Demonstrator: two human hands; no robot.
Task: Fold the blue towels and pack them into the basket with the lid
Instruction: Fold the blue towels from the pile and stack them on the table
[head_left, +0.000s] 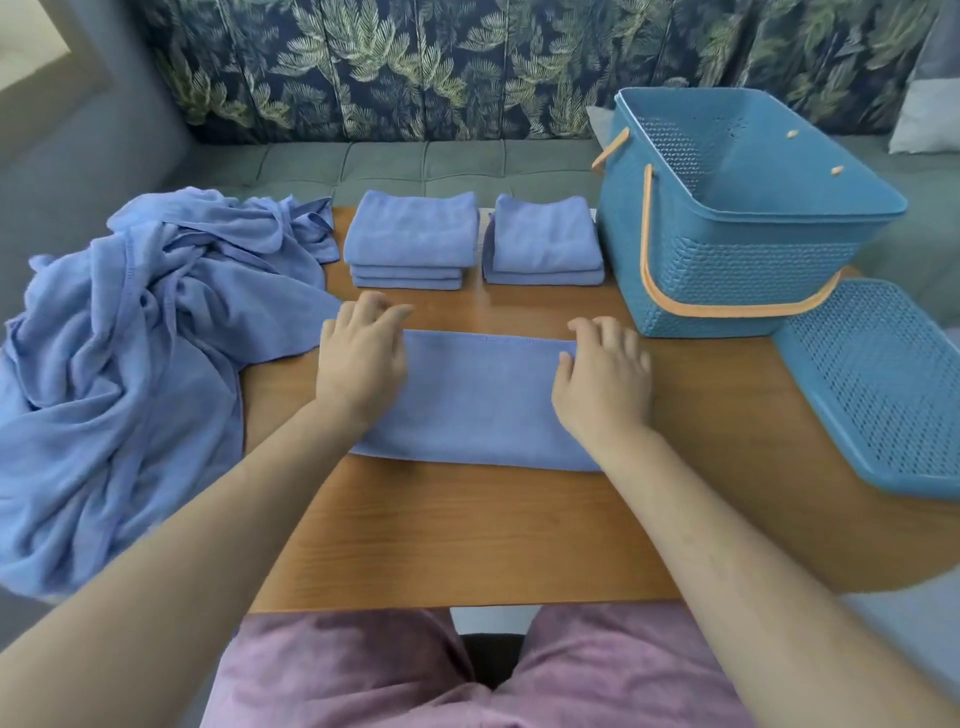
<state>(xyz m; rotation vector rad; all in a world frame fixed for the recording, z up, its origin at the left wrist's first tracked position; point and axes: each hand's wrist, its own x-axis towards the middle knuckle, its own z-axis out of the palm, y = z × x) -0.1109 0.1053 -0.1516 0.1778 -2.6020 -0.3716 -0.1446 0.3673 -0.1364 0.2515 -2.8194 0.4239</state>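
Two folded stacks (410, 239) (545, 241), one basket (727, 275), one lid (872, 389); left hand (361, 358), right hand (605, 374) flat on one towel (483, 395), grip apart

Bare table (467, 540) lies near; folded stacks (410, 239), basket (727, 270) and heap (130, 364) hem it.

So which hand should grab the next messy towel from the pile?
Probably the left hand. The pile of unfolded towels lies right beside it, while the right hand sits nearer the basket.
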